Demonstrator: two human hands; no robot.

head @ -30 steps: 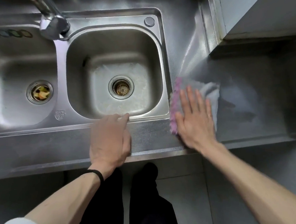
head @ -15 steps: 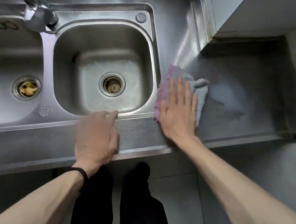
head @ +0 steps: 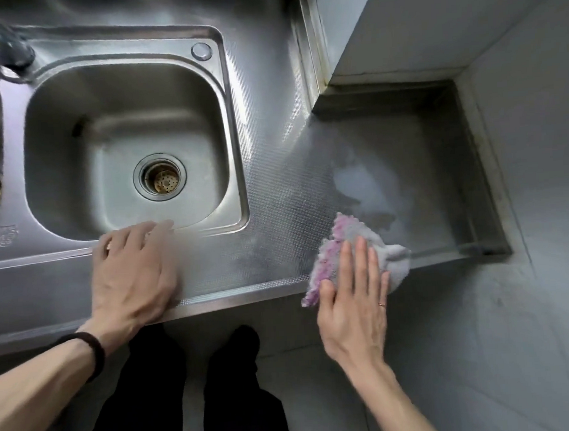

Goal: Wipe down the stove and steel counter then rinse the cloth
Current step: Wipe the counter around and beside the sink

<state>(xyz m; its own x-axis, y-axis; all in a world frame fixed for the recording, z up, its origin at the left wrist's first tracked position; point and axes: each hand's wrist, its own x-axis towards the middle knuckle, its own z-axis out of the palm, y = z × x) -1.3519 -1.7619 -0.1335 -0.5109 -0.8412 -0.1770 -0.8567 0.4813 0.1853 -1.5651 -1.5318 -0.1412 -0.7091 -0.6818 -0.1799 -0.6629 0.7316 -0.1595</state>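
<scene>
Cloth point(head: 333, 249): we find it at the front edge of the steel counter point(head: 275, 196), to the right of the sink basin point(head: 74, 181). It is bunched, and its near corner hangs over the front lip point(head: 248, 292).

Right hand point(head: 353, 306): it lies flat on the cloth. The fingers point(head: 362, 260) are straight and close together. They press down and do not curl round the fabric.

Left hand point(head: 132, 274): it rests palm down on the counter before the basin, fingers loosely extended to the basin's front rim. It holds nothing and seems to brace the body.

Step in hand: we judge this to be a wiping stroke along the counter's front margin.

Good practice: we would spread the cloth wider under the palm, press evenly, overlap the strokes, and draw debris towards the basin, not over the lip.

Cloth material: soft, fluffy pile, pink on one face and grey on the other.

Counter surface: steel stamped with a fine dotted grain that may trap grime. A pale damp patch point(head: 364, 183) marks it beyond the cloth.

Basin: smooth steel with rounded corners and a round perforated drain strainer point(head: 160, 178) at its centre.

Back corner: dark staining lines the joint where counter meets wall.
</scene>
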